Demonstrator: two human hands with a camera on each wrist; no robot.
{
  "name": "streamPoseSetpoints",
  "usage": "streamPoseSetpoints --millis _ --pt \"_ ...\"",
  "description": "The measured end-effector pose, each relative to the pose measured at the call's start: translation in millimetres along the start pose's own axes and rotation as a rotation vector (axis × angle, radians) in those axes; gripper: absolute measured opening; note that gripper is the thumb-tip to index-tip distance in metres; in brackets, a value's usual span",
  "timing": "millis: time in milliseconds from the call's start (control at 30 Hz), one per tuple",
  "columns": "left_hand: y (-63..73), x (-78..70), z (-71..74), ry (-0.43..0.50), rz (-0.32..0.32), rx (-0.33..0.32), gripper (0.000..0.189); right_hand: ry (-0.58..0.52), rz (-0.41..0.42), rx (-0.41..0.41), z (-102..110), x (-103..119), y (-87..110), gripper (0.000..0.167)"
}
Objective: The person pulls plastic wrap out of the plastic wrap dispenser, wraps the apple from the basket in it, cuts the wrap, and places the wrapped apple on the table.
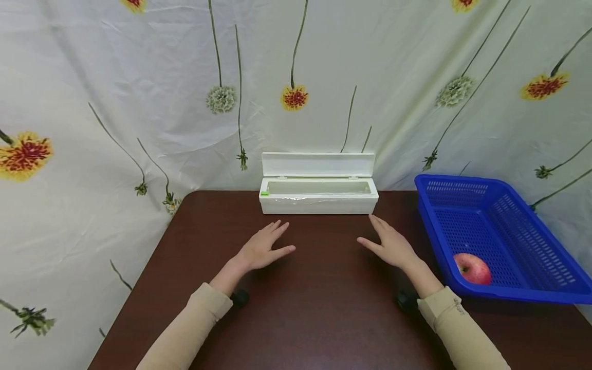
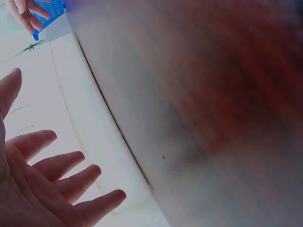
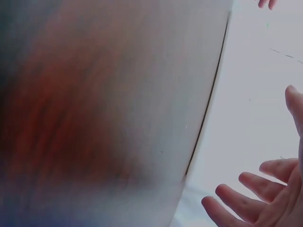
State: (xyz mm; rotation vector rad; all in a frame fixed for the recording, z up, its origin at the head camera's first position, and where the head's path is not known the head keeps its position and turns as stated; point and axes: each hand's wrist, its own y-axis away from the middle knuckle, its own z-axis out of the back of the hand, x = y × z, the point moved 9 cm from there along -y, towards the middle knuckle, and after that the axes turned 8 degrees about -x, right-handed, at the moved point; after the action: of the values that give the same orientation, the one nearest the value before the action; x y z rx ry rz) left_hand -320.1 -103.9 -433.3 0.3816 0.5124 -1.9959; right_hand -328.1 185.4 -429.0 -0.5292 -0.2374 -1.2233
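Your left hand (image 1: 259, 248): one, in front of the white box (image 1: 319, 206), toward its left end; grip wide, fingers extended, thumb apart from them. Your right hand (image 1: 393, 246): one, near the box's right front corner; grip likewise wide, thumb pointing inward.

White box: one, long and narrow, at the far edge of the dark brown tabletop (image 1: 324, 288), beyond both your hands; hinged lid (image 1: 318, 164) raised at the back; small green piece (image 1: 264, 193) at the front left; wrinkled clear film (image 1: 319, 198) along the front edge.

Blue basket (image 1: 433, 244): one, perforated, on the tabletop to your right. Apple (image 1: 476, 270): one, red, inside the basket at its near left corner.

Cloth (image 1: 176, 77): white, flower-printed, behind the tabletop. Sleeves (image 1: 185, 324): beige, on both your arms, a dark object (image 1: 239, 298) beside each wrist.
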Motion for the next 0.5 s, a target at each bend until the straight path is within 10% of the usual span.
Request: streamPoseSetpoints --millis 500 --pt "-8.7 34.7 1.9 0.281 0.229 -0.030 0.068 -0.218 -0.186 -0.079 2.6 -22.8 -12.1 0.071"
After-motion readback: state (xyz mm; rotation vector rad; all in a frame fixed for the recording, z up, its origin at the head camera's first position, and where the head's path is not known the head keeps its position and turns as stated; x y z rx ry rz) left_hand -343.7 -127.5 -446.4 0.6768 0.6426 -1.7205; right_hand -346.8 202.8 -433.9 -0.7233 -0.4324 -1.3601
